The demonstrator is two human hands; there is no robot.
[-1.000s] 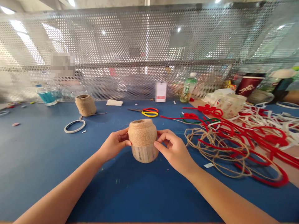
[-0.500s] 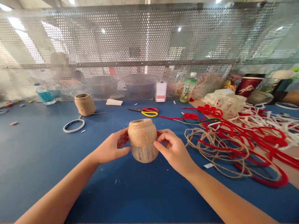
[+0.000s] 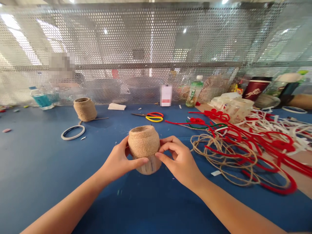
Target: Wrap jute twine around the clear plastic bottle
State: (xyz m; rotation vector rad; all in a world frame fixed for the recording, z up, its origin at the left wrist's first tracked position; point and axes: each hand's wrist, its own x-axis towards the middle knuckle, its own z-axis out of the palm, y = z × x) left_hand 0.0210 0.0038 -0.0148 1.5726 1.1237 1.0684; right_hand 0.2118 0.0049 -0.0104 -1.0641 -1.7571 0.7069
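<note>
A jar [image 3: 143, 143] is held between my two hands over the blue table, tilted slightly. Tan twine wraps its upper part, and the lower part shows a bare, clear wall with pale strips. My left hand [image 3: 123, 160] grips it from the left, thumb across the front and fingers behind, partly hidden. On the right side, my right hand [image 3: 179, 157] pinches near the lower edge of the wrapping; its thumb and forefinger seem to be on the twine [image 3: 224, 152], whose loose coil lies to the right.
Red-and-yellow-handled scissors [image 3: 154, 117] lie beyond the jar. At the left are a twine-wrapped jar [image 3: 85, 110], a roll of tape [image 3: 62, 135] and a blue bottle [image 3: 41, 98]. Red fuzzy stems [image 3: 263, 143] and white scraps crowd the right; a green bottle [image 3: 194, 92] stands behind.
The jar has come slightly closer and left, tilting and turning a little in my hands. My left thumb has moved onto the jar's front. The view has shifted slightly.
</note>
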